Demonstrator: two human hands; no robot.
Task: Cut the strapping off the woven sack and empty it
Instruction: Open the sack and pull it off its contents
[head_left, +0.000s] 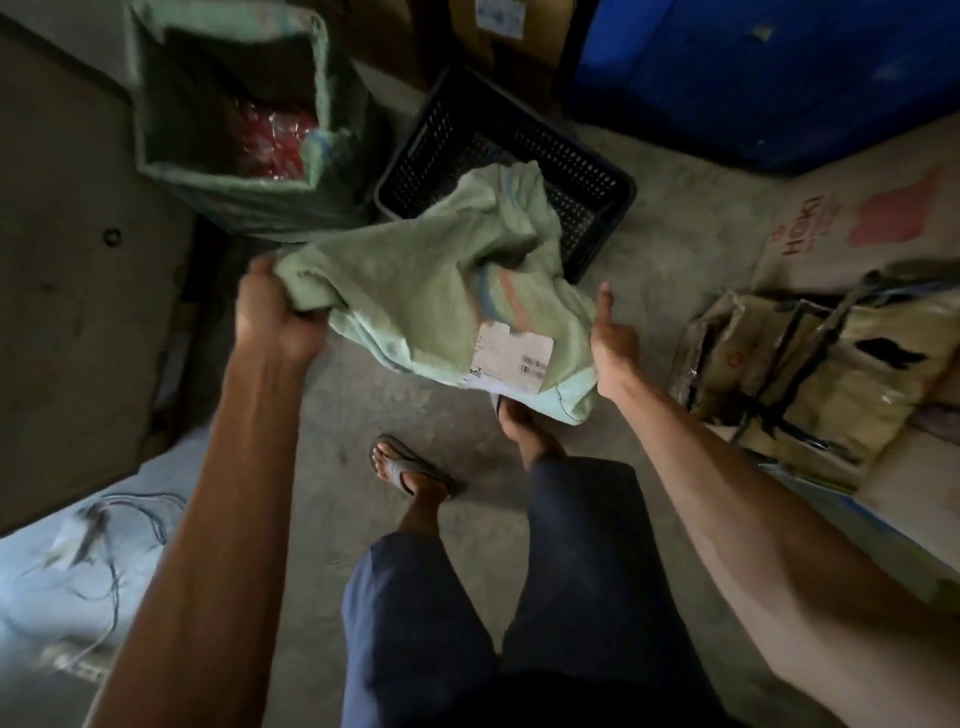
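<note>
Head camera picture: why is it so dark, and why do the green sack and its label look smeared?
Head view: dim light, darkest at the bottom over the legs; the blue container upper right is better lit. Head view: motion blur smears the sack, its label and the left hand gripping it. Head view: the wide lens stretches the arms toward the edges.

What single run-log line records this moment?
green sack: aloft, limp | left hand: grips it | right hand: at its edge, fingers hidden | black crate: behind
</note>
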